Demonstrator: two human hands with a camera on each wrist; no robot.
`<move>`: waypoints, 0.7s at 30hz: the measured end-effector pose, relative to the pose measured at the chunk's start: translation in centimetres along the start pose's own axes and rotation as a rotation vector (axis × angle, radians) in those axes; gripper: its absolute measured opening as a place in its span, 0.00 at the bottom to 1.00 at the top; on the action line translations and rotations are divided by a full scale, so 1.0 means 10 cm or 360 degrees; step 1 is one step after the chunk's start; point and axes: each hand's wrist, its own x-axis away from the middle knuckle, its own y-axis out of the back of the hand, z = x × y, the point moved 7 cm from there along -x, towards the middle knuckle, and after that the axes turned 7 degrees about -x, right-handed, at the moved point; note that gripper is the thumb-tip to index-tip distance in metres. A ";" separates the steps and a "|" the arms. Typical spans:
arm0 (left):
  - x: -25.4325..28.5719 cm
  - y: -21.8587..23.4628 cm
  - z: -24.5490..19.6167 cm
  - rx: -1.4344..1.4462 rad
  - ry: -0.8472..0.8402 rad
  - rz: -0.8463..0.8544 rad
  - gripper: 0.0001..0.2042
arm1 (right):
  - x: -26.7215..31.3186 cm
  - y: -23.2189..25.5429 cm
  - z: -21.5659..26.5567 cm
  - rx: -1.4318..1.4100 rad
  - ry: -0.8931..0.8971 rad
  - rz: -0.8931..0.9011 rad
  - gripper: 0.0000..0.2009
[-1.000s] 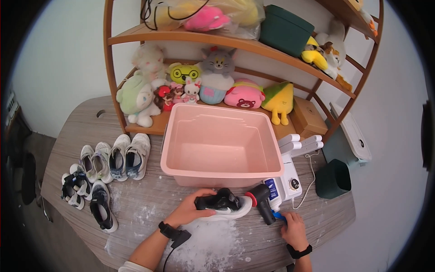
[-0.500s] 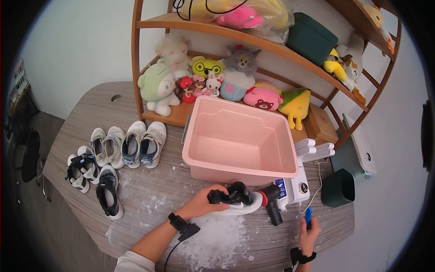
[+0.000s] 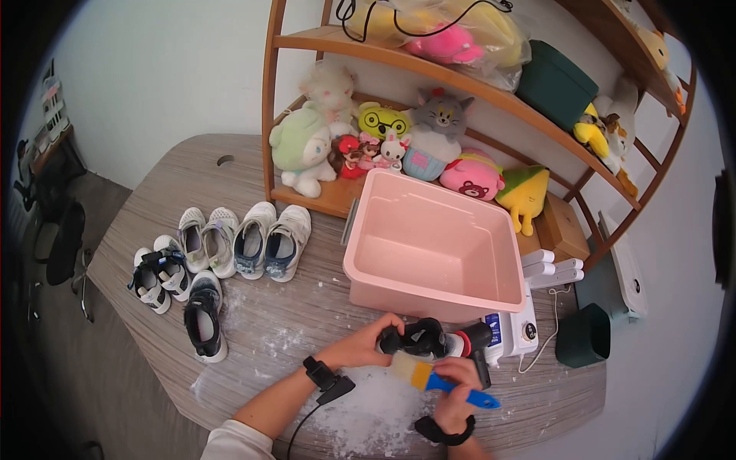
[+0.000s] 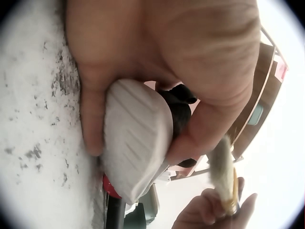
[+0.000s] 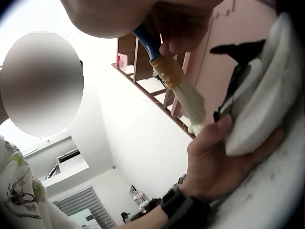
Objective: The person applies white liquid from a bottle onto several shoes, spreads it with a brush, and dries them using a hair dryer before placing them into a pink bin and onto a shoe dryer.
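Observation:
My left hand [image 3: 360, 345] grips the heel end of a black shoe with a thick white sole [image 4: 136, 138], low over the powdered tabletop. In the left wrist view the sole lies between thumb and fingers. My right hand [image 3: 458, 387] holds a paintbrush [image 3: 441, 383] by its blue handle. The pale bristles [image 5: 190, 105] hang close beside the shoe [image 5: 262, 90] in the right wrist view. Just past the toe lies a black tool with a red ring [image 3: 477, 337], shaped like a small handheld blower.
A pink plastic tub [image 3: 437, 303] stands right behind the shoe. Several other shoes [image 3: 249, 241] line the left side. White powder [image 3: 364, 414] coats the table. To the right are a white device [image 3: 517, 337] with a cord and a dark green bin [image 3: 584, 337]. A toy-filled wooden shelf [image 3: 429, 65] rises behind.
My right hand has picked the blue-handled brush up from beside the white device and swung it left to the shoe. The left hand keeps its grip. The head view has turned left.

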 end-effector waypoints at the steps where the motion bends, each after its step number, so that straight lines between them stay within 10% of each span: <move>1: -0.01 -0.02 -0.02 -0.0042 -0.0070 0.0018 0.25 | 0.04 -0.04 0.00 0.0005 -0.0005 0.0009 0.33; 12: -0.03 -0.05 -0.07 -0.0054 0.0011 0.0002 0.23 | 0.15 -0.28 -0.01 0.0063 0.0056 0.0426 0.11; 21: -0.01 -0.02 -0.10 -0.0319 -0.0044 0.0068 0.28 | 0.16 -0.22 -0.01 0.0154 0.0087 0.0212 0.13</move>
